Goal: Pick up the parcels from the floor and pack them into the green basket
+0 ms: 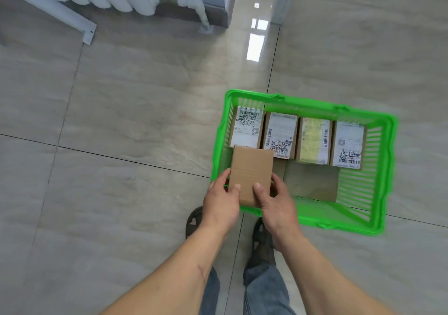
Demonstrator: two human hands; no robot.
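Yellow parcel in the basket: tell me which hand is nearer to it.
Right. The right hand grips the held box's side facing the yellow parcel; the left hand grips its far side.

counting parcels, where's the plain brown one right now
In the head view the plain brown parcel is held by both hands, left hand and right hand, over the green basket's near-left corner.
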